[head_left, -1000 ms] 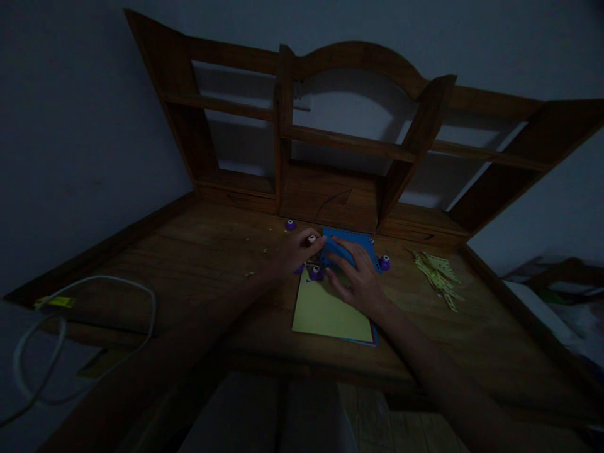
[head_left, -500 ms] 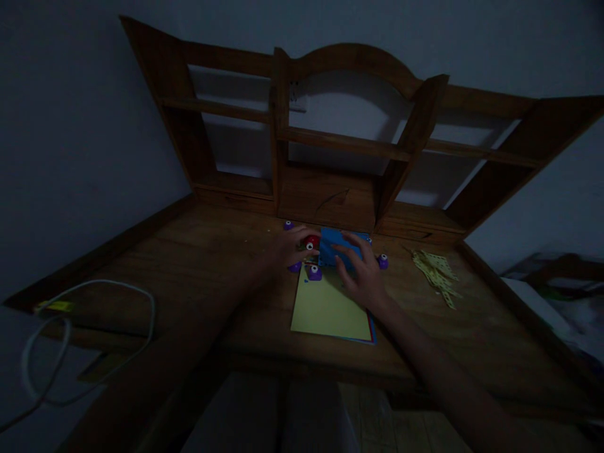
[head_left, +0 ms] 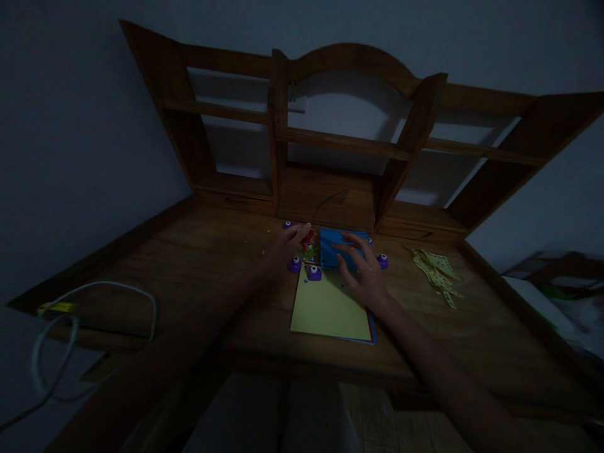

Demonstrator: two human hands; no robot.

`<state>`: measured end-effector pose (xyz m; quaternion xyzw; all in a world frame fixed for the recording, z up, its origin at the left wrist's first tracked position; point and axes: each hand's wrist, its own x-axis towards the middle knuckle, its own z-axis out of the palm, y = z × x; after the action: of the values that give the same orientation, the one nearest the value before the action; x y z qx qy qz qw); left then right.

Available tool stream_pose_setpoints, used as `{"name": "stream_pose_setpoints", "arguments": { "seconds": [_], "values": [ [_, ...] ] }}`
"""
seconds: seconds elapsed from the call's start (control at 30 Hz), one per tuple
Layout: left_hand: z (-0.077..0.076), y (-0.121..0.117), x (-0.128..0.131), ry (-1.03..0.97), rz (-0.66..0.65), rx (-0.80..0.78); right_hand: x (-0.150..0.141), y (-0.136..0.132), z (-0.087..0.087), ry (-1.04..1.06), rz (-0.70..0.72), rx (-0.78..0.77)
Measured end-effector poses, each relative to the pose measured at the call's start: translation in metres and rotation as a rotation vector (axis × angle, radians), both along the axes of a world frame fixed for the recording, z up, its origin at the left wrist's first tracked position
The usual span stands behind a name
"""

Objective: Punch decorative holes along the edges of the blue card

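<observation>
A blue paper sheet (head_left: 330, 242) with small holes along its edges lies at the top of a yellow paper sheet (head_left: 330, 308). My right hand (head_left: 363, 267) rests over its right part, fingers spread and bent. To the left of the blue sheet, my left hand (head_left: 287, 244) is closed round a red craft punch (head_left: 308, 238), mostly hidden by the fingers. Purple craft punches with white round tops stand close by: one purple punch (head_left: 295, 264) below my left hand, another purple punch (head_left: 314, 273) on the yellow sheet's upper edge, and a third purple punch (head_left: 382, 261) right of my right hand.
Punched yellow paper strips (head_left: 436, 274) lie on the right of the wooden desk (head_left: 202, 251). Small paper scraps are scattered near the punches. A wooden shelf unit (head_left: 342, 145) rises along the back. At the left, a white cable (head_left: 104, 283) loops over the desk edge.
My left hand has moved slightly left, away from the blue sheet, with the red craft punch. The blue sheet now lies flatter and its left edge shows. My right hand has barely moved.
</observation>
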<state>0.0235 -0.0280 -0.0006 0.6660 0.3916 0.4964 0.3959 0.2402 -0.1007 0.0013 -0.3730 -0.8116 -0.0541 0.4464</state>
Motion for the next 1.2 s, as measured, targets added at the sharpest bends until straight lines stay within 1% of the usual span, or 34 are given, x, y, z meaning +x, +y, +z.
{"name": "stream_pose_setpoints", "arguments": {
  "seconds": [0.1, 0.2, 0.37, 0.47, 0.6, 0.73, 0.87, 0.93, 1.03, 1.07, 1.2],
  "values": [
    [0.000, -0.001, 0.001, -0.128, 0.058, -0.141, 0.000, 0.001, 0.000, 0.002, -0.002, -0.006],
    [-0.005, 0.004, -0.003, -0.235, 0.077, -0.256, 0.001, 0.002, 0.000, 0.001, 0.002, -0.021],
    [-0.015, 0.014, -0.010, -0.461, -0.069, -0.422, 0.001, 0.002, -0.002, -0.029, 0.009, -0.094],
    [-0.015, 0.014, -0.010, -0.530, -0.095, -0.500, 0.001, 0.002, -0.003, -0.085, 0.018, -0.138],
    [-0.015, 0.013, -0.009, -0.564, -0.054, -0.566, 0.002, 0.004, -0.007, -0.182, 0.036, -0.167],
    [-0.018, 0.014, -0.010, -0.570, -0.027, -0.584, 0.004, 0.008, -0.013, -0.226, 0.017, -0.200],
    [-0.023, 0.014, -0.013, -0.598, -0.049, -0.620, 0.004, 0.009, -0.015, -0.246, -0.012, -0.238],
    [-0.027, 0.014, -0.016, -0.624, -0.020, -0.661, 0.002, 0.009, -0.016, -0.255, -0.025, -0.259],
    [-0.033, 0.016, -0.020, -0.656, 0.013, -0.663, -0.001, 0.009, -0.021, -0.265, -0.055, -0.287],
    [-0.034, 0.017, -0.021, -0.659, 0.017, -0.679, -0.002, 0.010, -0.023, -0.265, -0.066, -0.287],
    [-0.036, 0.018, -0.024, -0.640, 0.103, -0.705, -0.004, 0.012, -0.032, -0.252, -0.105, -0.266]
  ]
}}
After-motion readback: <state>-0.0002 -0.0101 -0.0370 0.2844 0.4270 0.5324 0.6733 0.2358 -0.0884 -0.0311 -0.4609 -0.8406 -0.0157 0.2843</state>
